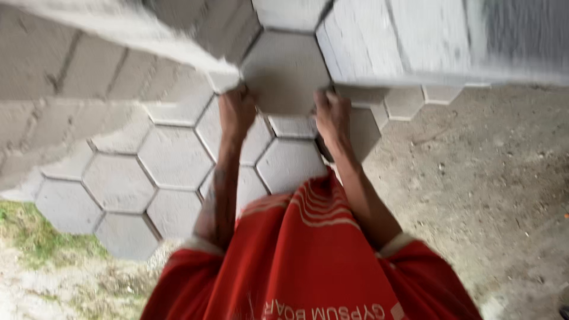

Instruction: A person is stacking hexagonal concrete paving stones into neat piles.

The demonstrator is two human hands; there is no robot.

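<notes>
Red shirt [308, 266] nearest; our left hand [236, 112] and right hand [332, 118] clamp opposite edges of the paver [284, 71], likely heavy, stiff, rough: hold low on both sides.

We are looking down on outdoor ground under even daylight. Grey hexagonal paving blocks [175, 157] are lying edge to edge across the left and centre. Bare, gritty sand [480, 178] is stretching away on the right. A patch of grass [29, 228] is showing at the lower left. Larger pale blocks [379, 41] are running blurred along the top.
</notes>
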